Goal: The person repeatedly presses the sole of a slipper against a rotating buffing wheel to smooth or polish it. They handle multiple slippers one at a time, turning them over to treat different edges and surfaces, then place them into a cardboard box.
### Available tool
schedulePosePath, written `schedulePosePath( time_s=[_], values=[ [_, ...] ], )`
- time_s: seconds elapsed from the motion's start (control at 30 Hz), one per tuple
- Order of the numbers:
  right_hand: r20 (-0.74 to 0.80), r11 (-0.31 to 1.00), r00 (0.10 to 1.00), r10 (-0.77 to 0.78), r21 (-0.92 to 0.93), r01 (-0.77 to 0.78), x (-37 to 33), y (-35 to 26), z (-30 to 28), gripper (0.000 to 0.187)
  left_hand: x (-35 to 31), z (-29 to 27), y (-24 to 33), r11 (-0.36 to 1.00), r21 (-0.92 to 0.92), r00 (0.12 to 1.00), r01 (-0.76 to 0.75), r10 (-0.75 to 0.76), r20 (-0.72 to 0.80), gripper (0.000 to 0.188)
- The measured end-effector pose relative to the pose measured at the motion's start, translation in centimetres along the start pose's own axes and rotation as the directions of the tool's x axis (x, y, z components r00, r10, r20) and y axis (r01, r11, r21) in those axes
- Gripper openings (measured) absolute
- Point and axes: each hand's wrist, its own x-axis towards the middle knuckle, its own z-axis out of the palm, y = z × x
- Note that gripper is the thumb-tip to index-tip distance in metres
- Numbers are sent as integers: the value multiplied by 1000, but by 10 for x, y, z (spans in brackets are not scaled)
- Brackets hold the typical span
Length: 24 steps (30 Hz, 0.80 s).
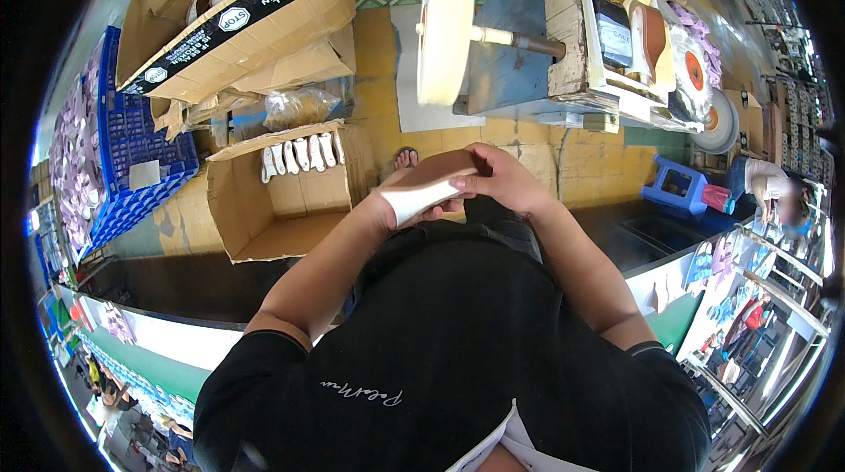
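Observation:
In front of my waist I hold a wedge-shaped shoe sole (421,197) with a brown top face and a white side. My left hand (382,212) grips its left end, with much of the palm and fingers hidden behind the sole. On the right end, my right hand (500,178) is closed round the edge, its thumb along the near side. Beyond my hands stands a cream buffing wheel (444,32) on a spindle, apart from the sole. An open cardboard box (283,224) to the left holds several white soles (302,155) in a row.
A larger cardboard box (290,10) with brown-and-white soles stands far left, beside a blue plastic crate (132,133). The wheel's blue machine (515,32) carries a tray of items. A blue stool (676,185) stands right, near another person (764,186). Benches run behind me.

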Motion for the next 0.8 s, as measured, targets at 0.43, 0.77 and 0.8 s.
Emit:
schedulePosePath(
  time_s=[0.43, 0.77, 0.8],
  values=[
    [-362, 976, 931, 38, 215, 44, 61, -5, 4, 54, 7, -18, 35, 705, 477, 648, -525, 694, -312, 35],
    [-384, 935, 923, -10, 323, 144, 84, 4, 5, 49, 29, -19, 61, 419, 830, 383, -366, 881, -276, 31],
    [-385, 923, 923, -8, 352, 154, 86, 6, 10, 48, 25, -21, 63, 413, 849, 376, -329, 882, -283, 30]
  ],
)
